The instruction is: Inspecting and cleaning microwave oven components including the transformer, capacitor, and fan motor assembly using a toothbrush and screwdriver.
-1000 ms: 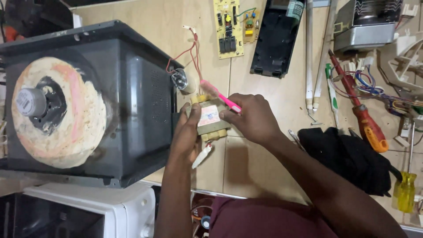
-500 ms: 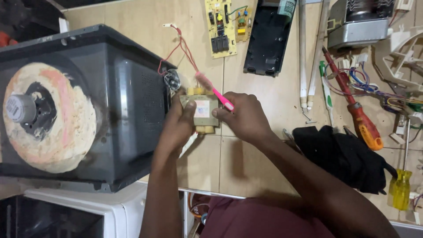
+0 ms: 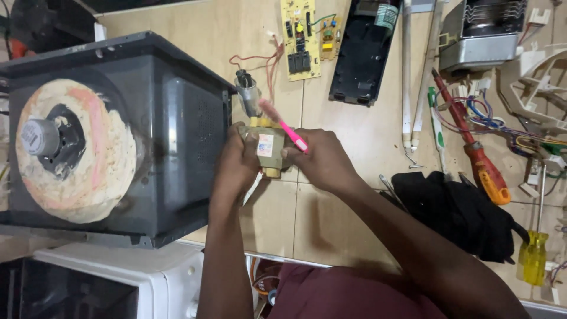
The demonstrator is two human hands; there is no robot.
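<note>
Part with hands drifted up, nearer bench far edge, since earlier frame. Left hand (image 3: 239, 162) clamps boxy metal part (image 3: 264, 147) just beside black oven casing (image 3: 118, 136); right hand (image 3: 322, 162) pinches pink brush (image 3: 283, 125) against it. Likely heavy, rigid; hold by flat sides, avoid wired terminals.

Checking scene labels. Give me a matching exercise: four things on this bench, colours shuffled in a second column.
Things:
1. toothbrush in the right hand
2. circuit board
3. large screwdriver handle
4. cloth by the right forearm

Colours:
A. black
B. pink
C. orange-red
D. yellow-green

Pairs: 1-B, 2-D, 3-C, 4-A
</note>
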